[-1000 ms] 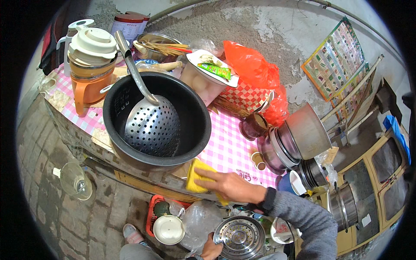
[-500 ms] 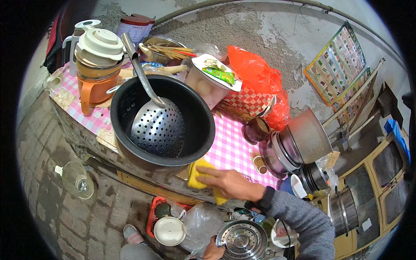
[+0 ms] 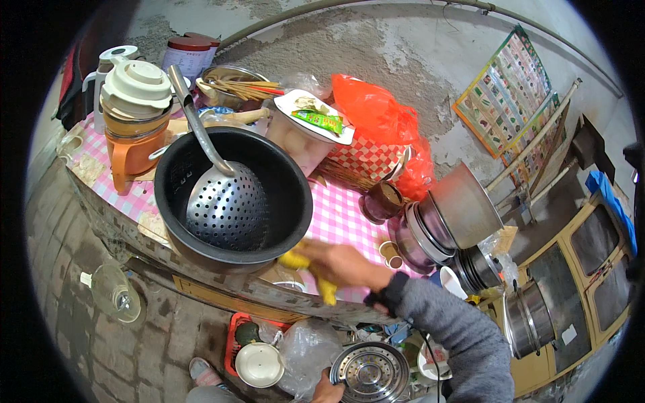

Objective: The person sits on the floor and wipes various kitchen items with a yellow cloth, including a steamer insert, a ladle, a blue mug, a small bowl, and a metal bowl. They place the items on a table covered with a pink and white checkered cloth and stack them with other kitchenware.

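Observation:
My right hand (image 3: 341, 267), blurred, is closed on a yellow cloth (image 3: 293, 260) at the table's front edge, just right of a black inner pot (image 3: 300, 208). A perforated steel skimmer (image 3: 225, 205) rests in that pot, its long handle over the rim. Pink checked cloth (image 3: 342, 215) covers the table. Low at the bottom, my left hand (image 3: 328, 386) grips the edge of a round steel steamer tray (image 3: 369, 369), beside a plastic bag (image 3: 306, 349).
An orange pitcher (image 3: 134, 144), food container (image 3: 299, 141) and red bags (image 3: 376, 111) stand behind. Stacked metal pots (image 3: 463, 208) are at right, near a cabinet (image 3: 564, 282). A red basket (image 3: 238, 316) with a white bowl (image 3: 259, 363) and a clear container (image 3: 114, 292) lie below.
My right hand and the yellow cloth have moved up and slightly back along the table edge, exposing more of the surface below. My left hand still holds the tray.

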`<action>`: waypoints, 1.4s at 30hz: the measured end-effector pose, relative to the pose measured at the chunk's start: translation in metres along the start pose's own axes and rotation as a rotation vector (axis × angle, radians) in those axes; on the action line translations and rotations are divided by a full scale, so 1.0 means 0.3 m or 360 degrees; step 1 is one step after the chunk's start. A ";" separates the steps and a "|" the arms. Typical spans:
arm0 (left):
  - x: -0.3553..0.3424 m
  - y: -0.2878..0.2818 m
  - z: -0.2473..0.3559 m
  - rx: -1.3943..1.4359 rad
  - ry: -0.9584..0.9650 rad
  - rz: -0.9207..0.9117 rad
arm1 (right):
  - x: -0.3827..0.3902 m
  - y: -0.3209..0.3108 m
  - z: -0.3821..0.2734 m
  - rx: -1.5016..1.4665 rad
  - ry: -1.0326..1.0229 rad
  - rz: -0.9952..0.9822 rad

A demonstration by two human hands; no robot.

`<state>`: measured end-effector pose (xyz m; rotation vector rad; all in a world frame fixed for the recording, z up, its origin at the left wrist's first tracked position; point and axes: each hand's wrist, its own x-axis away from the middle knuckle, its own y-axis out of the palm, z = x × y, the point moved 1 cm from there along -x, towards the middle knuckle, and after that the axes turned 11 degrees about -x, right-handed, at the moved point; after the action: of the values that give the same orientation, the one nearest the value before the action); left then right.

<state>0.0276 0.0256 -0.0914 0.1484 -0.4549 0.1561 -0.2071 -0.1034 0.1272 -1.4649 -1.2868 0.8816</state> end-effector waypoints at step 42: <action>-0.003 -0.107 0.048 0.0269 -0.0181 0.0091 | 0.560 -0.058 0.012 -0.0132 0.0387 0.0125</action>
<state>0.0266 -0.0083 -0.0825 0.3111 -0.5597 0.2433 -0.1849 0.0617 0.1549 -1.6426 -1.1023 0.6830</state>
